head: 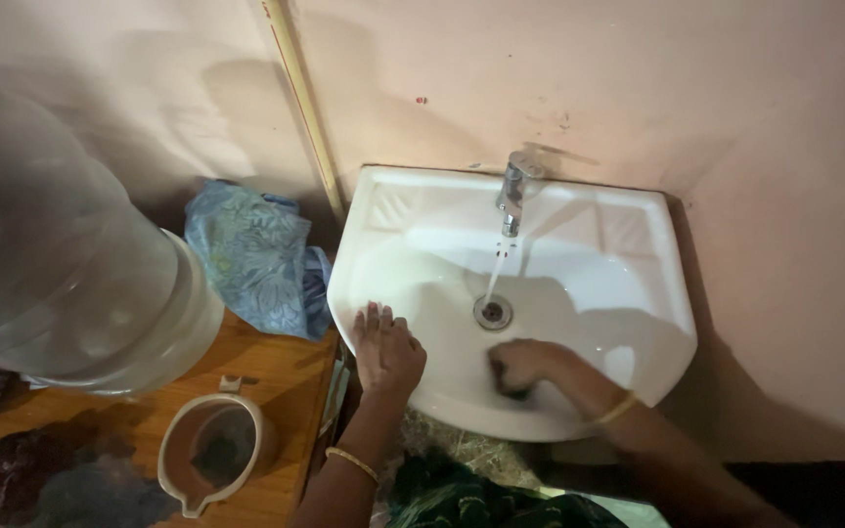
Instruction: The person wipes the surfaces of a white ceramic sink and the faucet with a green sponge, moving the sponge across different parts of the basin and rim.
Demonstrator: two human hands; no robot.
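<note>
A white wall-mounted sink fills the middle of the view. Its chrome tap is running, and a thin stream of water falls to the drain. My left hand lies flat, fingers spread, on the sink's front left rim. My right hand is inside the basin near the front, below the drain, closed over something small and dark that I cannot make out. A gold bangle sits on each wrist.
Left of the sink stands a wooden table. On it are a large clear water jar, a blue patterned cloth, a small white jug and a dark rag. A pipe runs up the pink wall.
</note>
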